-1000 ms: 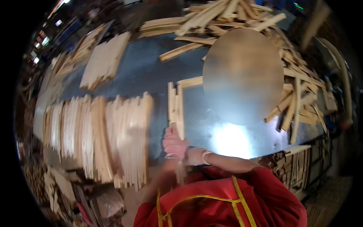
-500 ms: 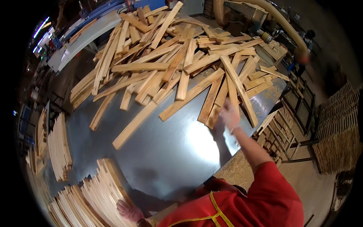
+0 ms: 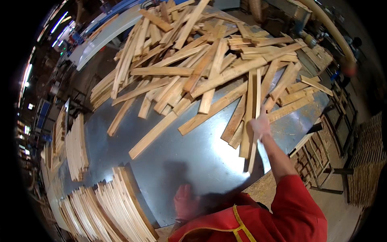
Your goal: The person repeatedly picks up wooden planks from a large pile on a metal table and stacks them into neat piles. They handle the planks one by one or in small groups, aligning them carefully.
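My right hand [image 3: 261, 126] is closed around two long wooden slats [image 3: 248, 139] lying side by side near the right of the metal table [image 3: 173, 137]. Their near ends reach toward the table's front edge. My left hand [image 3: 186, 202] is over the front of the table, fingers raised and thumb apart, with nothing in it. Left of it stands a tight row of pale wooden slats [image 3: 121, 197] on edge. A loose heap of wooden slats [image 3: 197, 72] covers the far half of the table, crossing at many angles.
Another stacked bundle of slats [image 3: 76, 149] stands at the table's left. A dark metal rack [image 3: 318, 161] with wood pieces is off the right edge. Farther right rises a tall slatted wood stack [image 3: 365, 161]. A ribbed hose [image 3: 330, 24] hangs at the back right.
My left hand has left the slat row and moved right. My right hand has taken hold of two slats, now turned more upright in view. The whole view has shifted slightly.
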The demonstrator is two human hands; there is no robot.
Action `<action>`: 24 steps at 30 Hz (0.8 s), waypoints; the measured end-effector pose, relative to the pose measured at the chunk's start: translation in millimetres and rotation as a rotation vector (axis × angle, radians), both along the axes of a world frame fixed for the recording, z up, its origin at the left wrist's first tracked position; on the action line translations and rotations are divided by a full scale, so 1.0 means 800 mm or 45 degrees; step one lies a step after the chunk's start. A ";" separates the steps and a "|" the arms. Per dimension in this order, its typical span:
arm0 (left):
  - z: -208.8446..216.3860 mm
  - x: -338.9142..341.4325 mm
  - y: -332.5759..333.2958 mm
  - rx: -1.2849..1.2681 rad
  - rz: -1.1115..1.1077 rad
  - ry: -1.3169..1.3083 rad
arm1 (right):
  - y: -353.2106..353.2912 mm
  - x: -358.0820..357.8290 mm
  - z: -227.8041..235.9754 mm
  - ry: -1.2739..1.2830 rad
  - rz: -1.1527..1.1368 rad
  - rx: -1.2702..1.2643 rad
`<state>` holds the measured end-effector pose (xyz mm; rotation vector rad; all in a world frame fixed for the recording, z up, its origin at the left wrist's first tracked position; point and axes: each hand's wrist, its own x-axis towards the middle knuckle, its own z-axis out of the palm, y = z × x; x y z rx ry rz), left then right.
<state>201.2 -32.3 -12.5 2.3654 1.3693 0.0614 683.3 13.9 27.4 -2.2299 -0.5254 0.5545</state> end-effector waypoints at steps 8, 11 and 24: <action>0.034 0.047 0.046 -0.484 0.123 -0.541 | -0.034 -0.343 -0.016 1.212 0.351 0.452; -0.027 -0.002 0.043 -0.974 0.319 -0.895 | -0.037 -0.391 -0.012 1.150 0.842 0.140; -0.004 -0.254 0.007 0.209 0.650 0.129 | -0.023 -0.419 -0.048 0.667 1.367 -0.042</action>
